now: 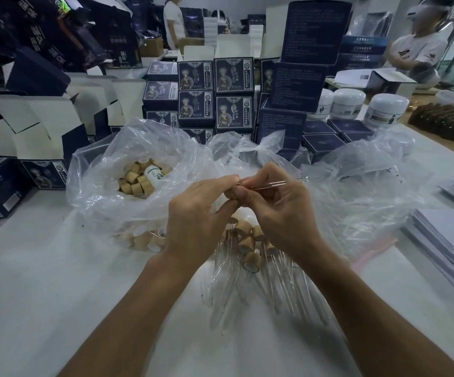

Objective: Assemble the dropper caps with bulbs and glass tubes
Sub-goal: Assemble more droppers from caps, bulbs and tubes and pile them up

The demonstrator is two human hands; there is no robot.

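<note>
Two hands: both meet at the centre of the view above the tabletop (43,281), fingertips touching around one small job.
Tabletop: pale surface carrying everything; dark printed boxes (215,88) stacked at 12 o'clock, a pile of paper sheets (443,240) at 3 o'clock.
Plastic bag: clear bag (106,186) at 10 o'clock from the hands, holding loose wooden caps (136,180) and a small white bottle (153,174).
Finished pile: assembled droppers (250,257) lie on the tabletop just below the hands at 6 o'clock, caps toward the hands, tubes fanning toward the viewer.
Left hand: left hand (201,210) has its fingers curled around a cap (236,193), mostly hidden; only a tan edge shows.
Right hand: right hand (280,208) pinches the glass tube (274,183) near its cap end.
Key relation: the tube's long axis runs from the cap out toward 3 o'clock, slightly raised, its free tip well beyond the right hand.
Judgement: the seating push likely runs along that axis toward 9 o'clock; whether the tube is already seated cannot be told.
</note>
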